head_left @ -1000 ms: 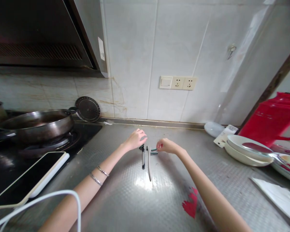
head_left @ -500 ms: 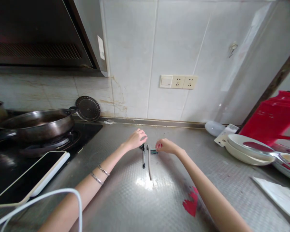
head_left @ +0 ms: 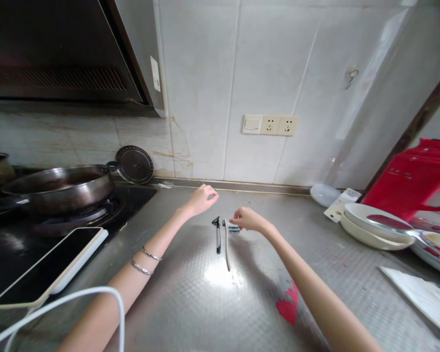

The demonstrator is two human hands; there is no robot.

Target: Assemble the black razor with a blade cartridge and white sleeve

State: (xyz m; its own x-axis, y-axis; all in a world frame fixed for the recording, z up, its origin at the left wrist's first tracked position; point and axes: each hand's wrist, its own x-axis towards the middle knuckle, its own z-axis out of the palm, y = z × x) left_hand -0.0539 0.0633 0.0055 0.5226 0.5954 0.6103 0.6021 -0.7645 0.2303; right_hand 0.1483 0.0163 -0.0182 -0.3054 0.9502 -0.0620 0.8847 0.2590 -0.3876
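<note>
On the metal counter (head_left: 190, 303) lie a black razor (head_left: 218, 237) with its head toward the wall and, just right of it, a thin greyish toothbrush-like stick (head_left: 227, 247). A small dark and teal striped item (head_left: 233, 228) lies right of the stick's top end. My right hand (head_left: 247, 219) is closed at that striped item's right side, fingertips touching or just over it; what they pinch is too small to make out. Up and left of the razor, my left hand (head_left: 203, 200) hovers with fingers curled and thumb near the fingertips, nothing visible between them.
A pan (head_left: 62, 190) sits on the stove at left, with a phone (head_left: 47, 266) and white cable (head_left: 106, 288) nearer. Right: red thermos (head_left: 412, 181), stacked bowls (head_left: 377, 234), white card (head_left: 342, 204), white paper (head_left: 420, 293). A red patch (head_left: 289, 308) marks the counter.
My left hand has moved up and left, away from the razor head, and its fingers have drawn together. My right hand has shifted slightly left and up, over the striped item.
</note>
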